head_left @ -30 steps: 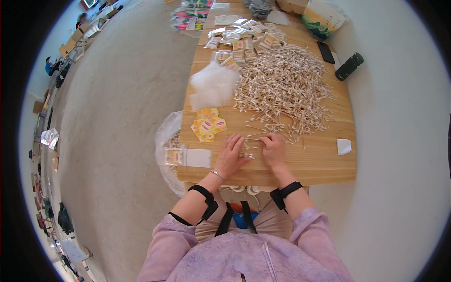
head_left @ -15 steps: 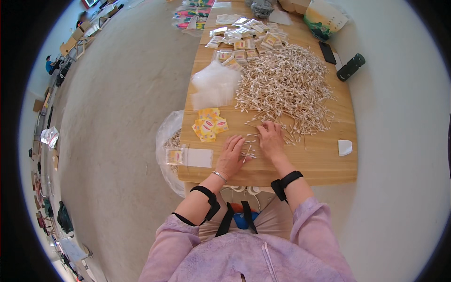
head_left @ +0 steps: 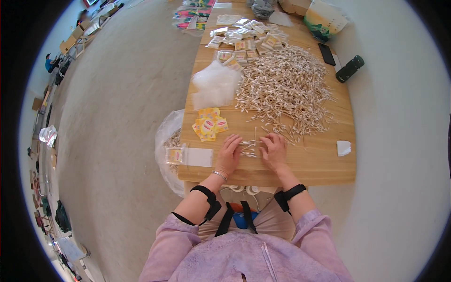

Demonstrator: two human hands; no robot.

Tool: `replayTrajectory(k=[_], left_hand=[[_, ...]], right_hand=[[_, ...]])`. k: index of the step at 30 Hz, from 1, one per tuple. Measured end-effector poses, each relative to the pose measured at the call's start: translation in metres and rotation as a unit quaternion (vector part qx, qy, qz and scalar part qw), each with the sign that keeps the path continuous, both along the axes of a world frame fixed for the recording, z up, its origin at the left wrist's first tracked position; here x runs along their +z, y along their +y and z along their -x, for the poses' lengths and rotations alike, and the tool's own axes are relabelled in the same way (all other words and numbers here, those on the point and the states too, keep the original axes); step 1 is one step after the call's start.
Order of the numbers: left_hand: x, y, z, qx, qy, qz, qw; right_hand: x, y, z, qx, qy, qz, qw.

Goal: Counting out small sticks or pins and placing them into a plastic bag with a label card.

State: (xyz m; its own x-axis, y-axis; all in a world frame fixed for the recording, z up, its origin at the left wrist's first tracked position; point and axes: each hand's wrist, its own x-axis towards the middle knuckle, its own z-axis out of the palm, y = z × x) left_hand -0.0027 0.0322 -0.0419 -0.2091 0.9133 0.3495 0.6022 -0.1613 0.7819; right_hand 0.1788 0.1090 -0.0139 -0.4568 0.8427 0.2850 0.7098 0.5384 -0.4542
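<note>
Currently both hands are lying palm-down on the counter (head_left: 324, 164) near its front edge, bracketing a small batch of swabs (head_left: 248, 146). Left hand (head_left: 229, 154) is sitting just left of the batch with its fingers reaching at the swab ends; right hand (head_left: 274, 151) is sitting just right, fingers spread flat. Neither is clenching or lifting anything: they are pressing or nudging the batch, and whether any swab is pinched under the fingertips I can't tell.

Step in hand, my read: squaring up or counting off a small lot pulled from the main stock. Next move is probably calling for closing the fingers around the aligned lot without scattering it, then picking up a bag.

Moving outward: a flat white bag (head_left: 199, 157) is lying just left of the left hand, with a filled packet (head_left: 174, 154) beside it overhanging the counter edge. A clear sack (head_left: 165, 141) is hanging off the left side. Yellow labels (head_left: 209, 124) are sitting near, up-left. A folded white slip (head_left: 343, 148) is lying well apart on the right.

Further out, the big swab pile (head_left: 286, 89) is covering mid-counter, with a stack of clear bags (head_left: 215, 84) touching its left side. Finished packets (head_left: 244, 40) are spreading beyond that; a phone (head_left: 327, 54) and a dark bottle (head_left: 349, 68) are lying at the right edge.
</note>
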Motion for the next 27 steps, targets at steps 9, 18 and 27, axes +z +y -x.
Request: replayTrajectory(k=[9,18,27], left_hand=[[0.011,0.002,-0.007,-0.008,0.089,-0.003,0.996],[0.007,0.003,-0.007,0.011,0.060,-0.027,0.998],[0.008,-0.001,-0.003,-0.041,0.078,-0.021,0.996]], right_hand=[[-0.003,0.003,0.015,-0.019,0.019,0.002,1.000],[-0.018,0.010,-0.002,-0.012,0.049,0.022,0.998],[-0.014,0.009,0.002,-0.104,0.005,0.020,0.994]])
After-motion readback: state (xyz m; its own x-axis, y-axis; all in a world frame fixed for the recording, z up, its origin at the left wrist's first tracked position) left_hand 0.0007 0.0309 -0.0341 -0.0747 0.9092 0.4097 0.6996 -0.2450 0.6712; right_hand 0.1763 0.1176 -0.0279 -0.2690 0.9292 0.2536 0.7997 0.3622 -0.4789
